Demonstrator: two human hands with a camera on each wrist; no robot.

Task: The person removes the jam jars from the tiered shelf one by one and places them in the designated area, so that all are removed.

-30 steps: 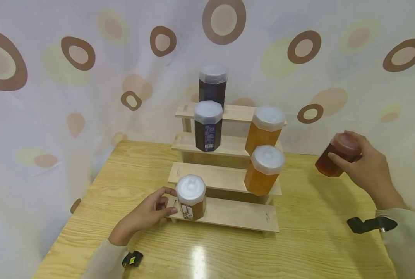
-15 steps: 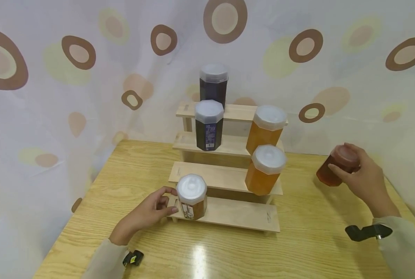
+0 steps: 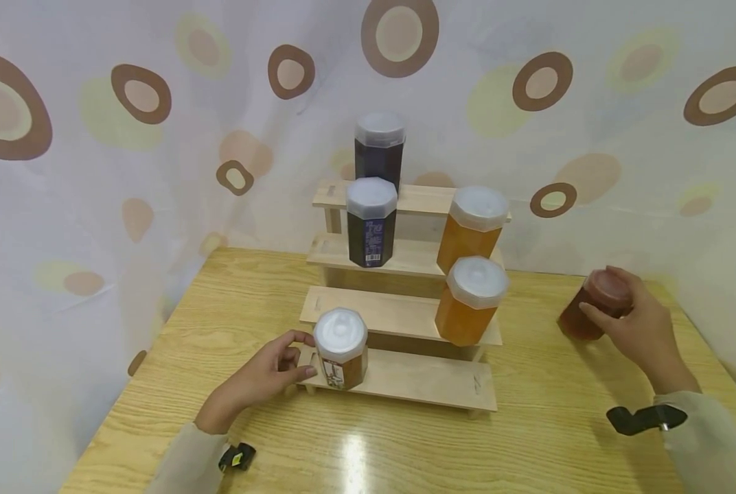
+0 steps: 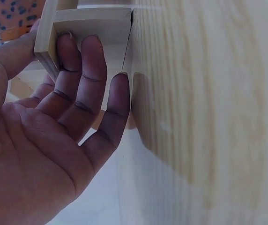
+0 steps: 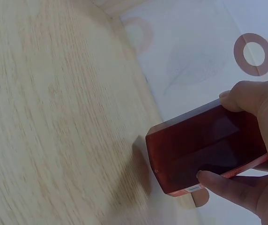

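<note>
Low over the wood-grain tabletop (image 3: 541, 439), the dark-red octagonal plastic jar (image 5: 192, 152) in the right hand's (image 3: 641, 336) grip could topple if released tilted, while the left hand (image 3: 258, 379) clasps the pale wooden step-rack (image 3: 426, 377).

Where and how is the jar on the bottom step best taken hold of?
Probably hold the jar by its flat-sided body, below the lid, from the right: it stands upright near the left end of the step, the left hand beside it, bare wood to its right.
</note>
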